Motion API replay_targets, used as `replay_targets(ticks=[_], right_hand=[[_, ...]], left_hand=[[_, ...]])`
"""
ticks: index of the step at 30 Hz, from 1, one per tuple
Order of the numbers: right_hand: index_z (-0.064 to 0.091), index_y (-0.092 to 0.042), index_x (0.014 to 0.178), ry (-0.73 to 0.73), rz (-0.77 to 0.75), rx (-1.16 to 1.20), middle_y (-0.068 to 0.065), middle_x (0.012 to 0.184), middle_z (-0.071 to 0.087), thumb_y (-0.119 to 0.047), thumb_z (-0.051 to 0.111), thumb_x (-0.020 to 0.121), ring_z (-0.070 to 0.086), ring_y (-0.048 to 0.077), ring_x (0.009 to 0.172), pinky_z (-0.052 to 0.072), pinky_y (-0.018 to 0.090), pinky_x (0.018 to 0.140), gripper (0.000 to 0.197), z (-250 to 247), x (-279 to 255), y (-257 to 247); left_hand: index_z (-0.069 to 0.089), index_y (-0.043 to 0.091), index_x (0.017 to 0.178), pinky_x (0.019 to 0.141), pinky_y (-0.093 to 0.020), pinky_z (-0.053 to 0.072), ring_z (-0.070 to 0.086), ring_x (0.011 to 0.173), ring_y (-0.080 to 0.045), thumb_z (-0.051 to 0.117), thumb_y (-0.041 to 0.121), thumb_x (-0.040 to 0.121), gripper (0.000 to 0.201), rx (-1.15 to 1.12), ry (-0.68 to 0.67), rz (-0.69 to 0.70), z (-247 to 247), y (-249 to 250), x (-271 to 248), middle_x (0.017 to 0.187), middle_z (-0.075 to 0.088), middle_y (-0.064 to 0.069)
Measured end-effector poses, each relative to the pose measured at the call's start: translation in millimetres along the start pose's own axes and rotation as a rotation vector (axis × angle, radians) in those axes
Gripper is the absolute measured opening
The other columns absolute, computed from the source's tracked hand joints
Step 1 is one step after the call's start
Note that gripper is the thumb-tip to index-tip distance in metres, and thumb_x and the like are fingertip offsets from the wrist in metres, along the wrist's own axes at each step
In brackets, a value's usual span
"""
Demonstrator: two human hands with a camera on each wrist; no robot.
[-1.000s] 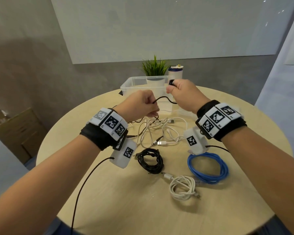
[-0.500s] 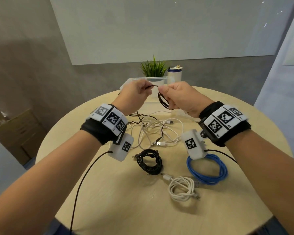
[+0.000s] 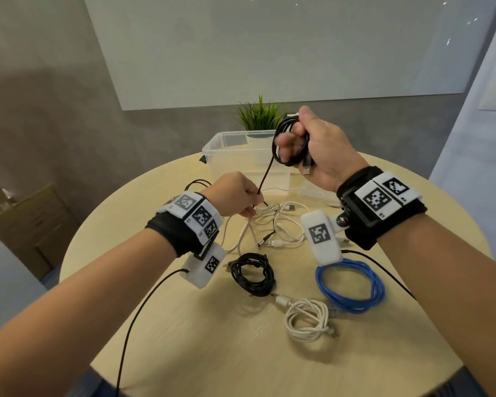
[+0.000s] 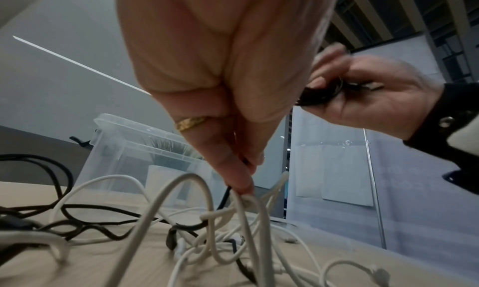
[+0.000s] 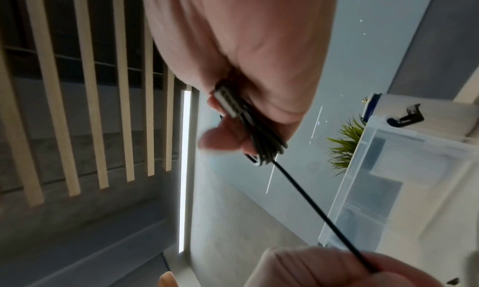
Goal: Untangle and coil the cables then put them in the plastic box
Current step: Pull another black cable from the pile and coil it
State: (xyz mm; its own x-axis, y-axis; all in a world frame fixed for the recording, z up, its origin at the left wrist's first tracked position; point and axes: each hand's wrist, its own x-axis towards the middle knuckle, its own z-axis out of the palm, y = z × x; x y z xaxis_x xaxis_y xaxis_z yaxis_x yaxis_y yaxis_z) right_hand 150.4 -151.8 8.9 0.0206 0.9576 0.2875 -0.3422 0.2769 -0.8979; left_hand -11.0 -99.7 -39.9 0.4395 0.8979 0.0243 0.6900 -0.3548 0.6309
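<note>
- Black cable (image 3: 265, 176), looped in the right hand (image 3: 318, 150), far right.
- White cables (image 3: 272, 224), tangled mid-table.
- Black coil (image 3: 252, 275), near centre.
- Blue coil (image 3: 351, 285), near right.
- White coil (image 3: 308, 319), nearest.
- Clear plastic box (image 3: 226, 147), far side.
- Pale wood-grain table (image 3: 212, 353).
- Green plant (image 3: 258, 114), beyond the box.
- Black wristbands (image 3: 172, 233) with black-and-white square-patterned tags.
- Gold ring (image 4: 190, 122), on the left hand (image 4: 225, 70).

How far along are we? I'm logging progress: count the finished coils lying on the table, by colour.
Black coil: 1
Blue coil: 1
White coil: 1
Total: 3
Not counted: the half-wound black cable held in the right hand, and the loose tangle.
</note>
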Motion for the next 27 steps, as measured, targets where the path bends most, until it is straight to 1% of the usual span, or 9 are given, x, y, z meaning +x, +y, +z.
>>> replay_targets(ticks=[4,7,9,12,15,18,20,22,27], right_hand=[[0.047,-0.009,0.079,0.021,-0.031,0.178,0.024,0.113,0.066,-0.027,0.032,0.106,0.066,0.033,0.103,0.053,0.038,0.091,0.036,2.8,4.5,2.5],[0.049,-0.01,0.08,0.039,-0.089,0.073,0.013,0.102,0.067,-0.023,0.033,0.106,0.062,0.021,0.097,0.047,0.036,0.096,0.033,1.2,10.2,6.2],[0.053,-0.014,0.081,0.08,-0.17,-0.345,0.005,0.087,0.063,-0.029,0.037,0.105,0.062,0.018,0.097,0.047,0.03,0.091,0.032,-2.9,13.3,12.4],[0.057,-0.015,0.091,0.021,-0.195,-1.059,-0.004,0.068,0.048,-0.032,0.04,0.103,0.049,0.01,0.065,0.037,0.027,0.061,0.027,-6.8,11.6,18.6],[0.058,-0.006,0.102,-0.136,-0.105,-1.384,0.002,0.087,0.055,-0.024,0.038,0.103,0.05,0.018,0.083,0.035,0.03,0.072,0.028,-7.3,8.9,19.8],[0.06,-0.006,0.1,-0.199,-0.02,-1.36,0.008,0.093,0.064,-0.024,0.039,0.103,0.055,0.019,0.084,0.042,0.035,0.079,0.028,-8.2,7.5,19.7],[0.06,-0.011,0.095,-0.22,-0.008,-1.298,0.004,0.08,0.06,-0.031,0.042,0.102,0.053,0.016,0.074,0.043,0.035,0.072,0.028,-9.0,5.8,19.7],[0.061,-0.014,0.091,-0.218,-0.034,-1.313,-0.001,0.072,0.054,-0.033,0.046,0.101,0.05,0.013,0.067,0.041,0.03,0.063,0.026,-11.3,6.3,21.6],[0.055,-0.02,0.075,0.02,-0.099,-1.0,-0.002,0.066,0.049,-0.028,0.045,0.101,0.046,0.014,0.063,0.044,0.032,0.067,0.028,-20.4,13.0,21.1]], left_hand=[[0.07,0.011,0.097,0.078,-0.02,0.054,0.068,0.068,-0.008,0.059,0.014,0.093,0.012,0.09,-0.076,0.019,3.9,3.7,-1.6,0.078,0.071,-0.003],[0.07,0.012,0.094,0.078,-0.02,0.054,0.066,0.065,-0.005,0.059,0.016,0.093,0.012,0.158,-0.084,0.031,3.5,5.2,-2.6,0.075,0.07,0.0],[0.068,0.011,0.093,0.073,-0.018,0.053,0.066,0.065,-0.006,0.058,0.016,0.094,0.012,0.176,-0.086,0.039,2.1,6.0,-2.4,0.074,0.069,0.0],[0.062,0.009,0.093,0.06,-0.013,0.053,0.063,0.064,-0.011,0.051,0.01,0.096,0.011,0.127,-0.059,0.078,-1.1,11.7,-1.8,0.08,0.066,-0.005],[0.057,0.009,0.095,0.05,-0.012,0.049,0.059,0.061,-0.011,0.044,0.008,0.098,0.013,0.076,0.001,0.107,-5.0,18.7,-2.0,0.082,0.064,-0.006],[0.056,0.013,0.094,0.057,-0.021,0.052,0.061,0.067,-0.016,0.045,0.01,0.098,0.013,0.064,0.112,0.163,-8.2,18.8,-0.5,0.081,0.063,-0.003],[0.059,0.015,0.093,0.065,-0.03,0.053,0.06,0.073,-0.018,0.049,0.015,0.097,0.01,0.062,0.217,0.212,-9.5,16.7,2.5,0.085,0.065,-0.002],[0.059,0.016,0.095,0.065,-0.026,0.046,0.057,0.075,-0.016,0.056,0.019,0.095,0.004,0.059,0.256,0.222,-9.2,15.2,3.7,0.09,0.065,-0.002],[0.042,0.019,0.122,0.081,-0.029,0.042,0.054,0.098,-0.02,0.07,0.036,0.084,0.05,0.329,0.004,0.035,-8.6,6.2,-2.7,0.11,0.053,0.0]])
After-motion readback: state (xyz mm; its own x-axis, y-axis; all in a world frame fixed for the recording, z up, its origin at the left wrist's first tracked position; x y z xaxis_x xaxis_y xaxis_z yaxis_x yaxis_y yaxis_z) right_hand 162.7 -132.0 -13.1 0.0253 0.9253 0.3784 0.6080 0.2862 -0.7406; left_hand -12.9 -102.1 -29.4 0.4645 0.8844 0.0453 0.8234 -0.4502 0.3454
